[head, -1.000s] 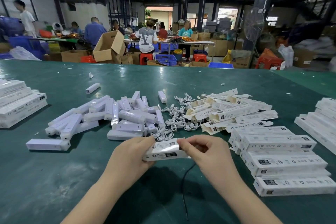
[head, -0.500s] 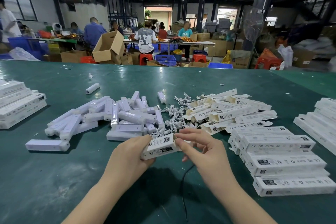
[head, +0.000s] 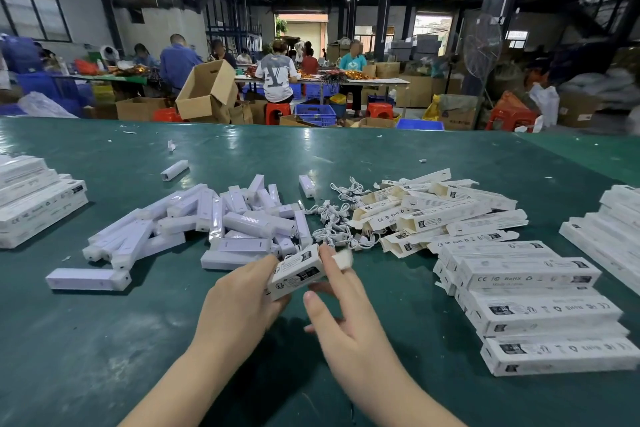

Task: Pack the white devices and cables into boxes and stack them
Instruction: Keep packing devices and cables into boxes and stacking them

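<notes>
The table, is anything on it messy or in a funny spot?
Yes. One white device lies alone, apart from the jumbled device pile. Small white scraps dot the green table. The cables are a tangle. Nothing looks broken. The boxes on the right are stacked neatly.

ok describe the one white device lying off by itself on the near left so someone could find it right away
On the green table, look left of the big jumbled pile of white devices. Nearer the front edge than that pile lies the lone device, flat and roughly parallel to the edge. Unlike its neighbours it touches nothing and has bare table all round it.
</notes>
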